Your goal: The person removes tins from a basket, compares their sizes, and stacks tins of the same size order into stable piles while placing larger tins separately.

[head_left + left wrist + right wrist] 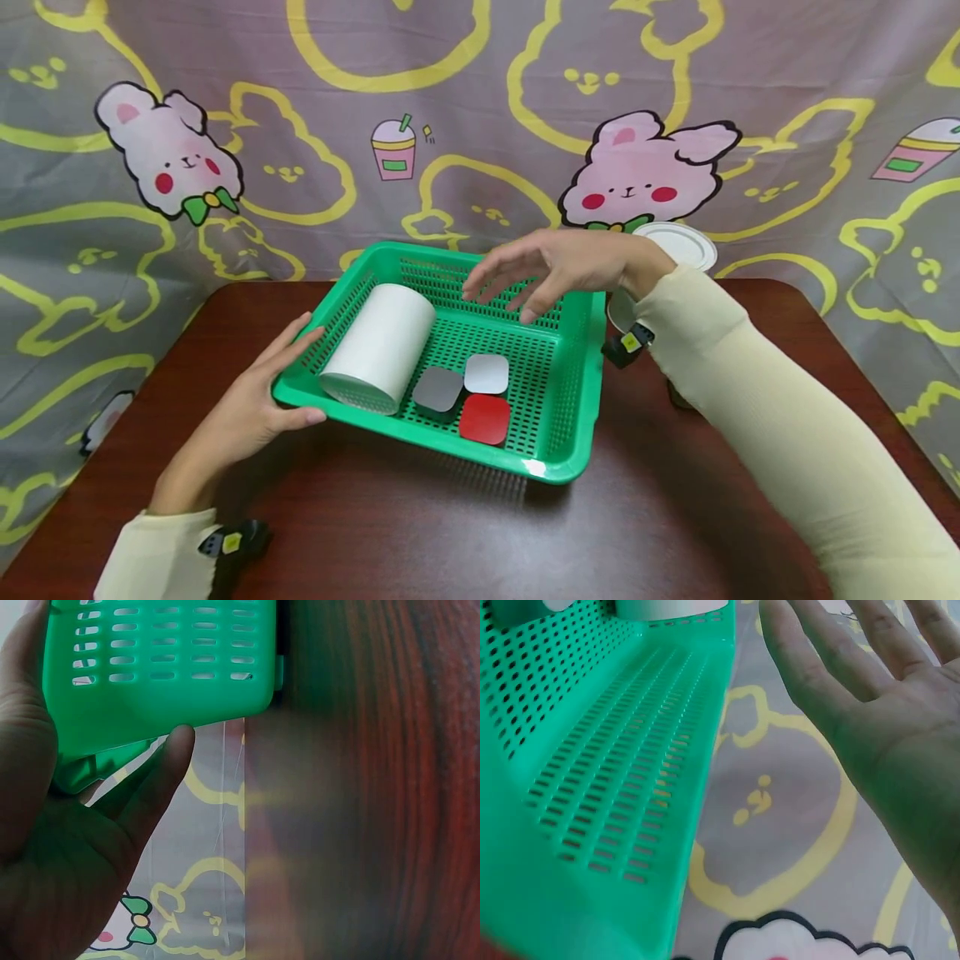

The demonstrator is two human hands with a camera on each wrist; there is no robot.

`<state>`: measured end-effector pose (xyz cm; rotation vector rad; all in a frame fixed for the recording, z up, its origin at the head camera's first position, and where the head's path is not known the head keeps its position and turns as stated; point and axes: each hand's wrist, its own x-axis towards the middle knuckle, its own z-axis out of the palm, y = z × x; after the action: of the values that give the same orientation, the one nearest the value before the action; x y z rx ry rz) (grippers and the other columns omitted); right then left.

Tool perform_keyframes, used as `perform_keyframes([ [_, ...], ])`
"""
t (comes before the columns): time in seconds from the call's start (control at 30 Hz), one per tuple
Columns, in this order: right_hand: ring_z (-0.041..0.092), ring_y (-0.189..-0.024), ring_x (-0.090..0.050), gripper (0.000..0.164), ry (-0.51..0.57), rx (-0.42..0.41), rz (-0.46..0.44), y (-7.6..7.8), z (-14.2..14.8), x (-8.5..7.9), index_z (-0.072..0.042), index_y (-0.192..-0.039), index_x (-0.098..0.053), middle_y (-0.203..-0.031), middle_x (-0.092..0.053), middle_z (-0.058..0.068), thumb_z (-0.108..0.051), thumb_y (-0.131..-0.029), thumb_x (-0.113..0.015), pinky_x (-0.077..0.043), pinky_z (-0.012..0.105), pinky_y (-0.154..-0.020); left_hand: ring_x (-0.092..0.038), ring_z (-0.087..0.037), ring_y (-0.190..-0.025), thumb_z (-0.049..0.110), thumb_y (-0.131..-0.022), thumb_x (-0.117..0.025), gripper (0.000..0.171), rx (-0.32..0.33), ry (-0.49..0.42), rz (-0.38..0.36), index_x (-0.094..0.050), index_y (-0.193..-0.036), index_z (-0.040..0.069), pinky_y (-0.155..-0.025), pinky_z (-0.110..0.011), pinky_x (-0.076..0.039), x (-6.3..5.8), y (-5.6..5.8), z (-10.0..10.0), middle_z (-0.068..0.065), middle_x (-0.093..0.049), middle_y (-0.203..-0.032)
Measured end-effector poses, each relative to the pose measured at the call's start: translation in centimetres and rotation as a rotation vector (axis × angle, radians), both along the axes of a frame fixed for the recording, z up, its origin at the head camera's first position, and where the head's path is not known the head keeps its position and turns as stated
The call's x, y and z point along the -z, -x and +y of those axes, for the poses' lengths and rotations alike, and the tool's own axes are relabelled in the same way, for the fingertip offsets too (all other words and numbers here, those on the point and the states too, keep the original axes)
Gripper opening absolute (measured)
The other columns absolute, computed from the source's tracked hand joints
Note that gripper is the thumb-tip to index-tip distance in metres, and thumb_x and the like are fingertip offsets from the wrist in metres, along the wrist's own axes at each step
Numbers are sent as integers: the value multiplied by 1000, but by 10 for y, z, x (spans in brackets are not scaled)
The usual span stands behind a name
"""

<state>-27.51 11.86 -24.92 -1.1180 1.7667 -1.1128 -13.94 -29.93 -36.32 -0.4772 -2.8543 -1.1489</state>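
Note:
A green perforated plastic basket (558,350) stands tilted over the table, its left end raised. My left hand (251,404) grips its left front corner, thumb at the front rim and fingers along the left side. In the left wrist view the thumb (161,780) lies against the basket's edge. Inside the basket are a white roll (384,342) on its side, a grey square-topped piece (438,392), a white one (487,373) and a red one (485,419). My right hand (566,262) hovers above the back right of the basket, fingers spread and holding nothing.
Behind my right wrist is a round white lid-like disc (678,244), the thing under it mostly hidden by the sleeve. The dark wooden table (390,533) extends around the basket. A patterned cloth (480,125) hangs behind the table.

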Motion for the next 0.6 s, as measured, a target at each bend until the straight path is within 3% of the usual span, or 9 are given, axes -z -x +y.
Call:
perform_keyframes([
  [0.2, 30, -142, -52, 59, -22, -50, -56, 14, -21, 7, -6, -144, -59, -154, -54, 12, -7, -89, -79, -52, 50, -107, -23, -43, -155, 21, -82, -91, 101, -1, 0, -8, -35, -165, 20, -98, -7, -28, -1, -1, 0, -3, -14, -177],
  [0.37, 29, -142, -52, 57, -70, -78, -85, 23, -34, 18, -8, -145, -59, -155, -53, 10, -9, -91, -78, -54, 50, -103, -23, -43, -155, 22, -82, -91, 101, -1, 1, -12, -35, -165, 20, -104, -18, -33, -1, -1, 0, -2, -14, -177],
  [0.6, 33, -140, -53, 55, -121, -100, -110, 31, -47, 32, -2, -144, -58, -155, -53, 13, -1, -91, -74, -53, 51, -105, -23, -43, -155, 24, -83, -90, 100, -17, 15, -14, -34, -165, 21, -99, -7, -29, 1, 0, 1, -2, -14, -177],
])
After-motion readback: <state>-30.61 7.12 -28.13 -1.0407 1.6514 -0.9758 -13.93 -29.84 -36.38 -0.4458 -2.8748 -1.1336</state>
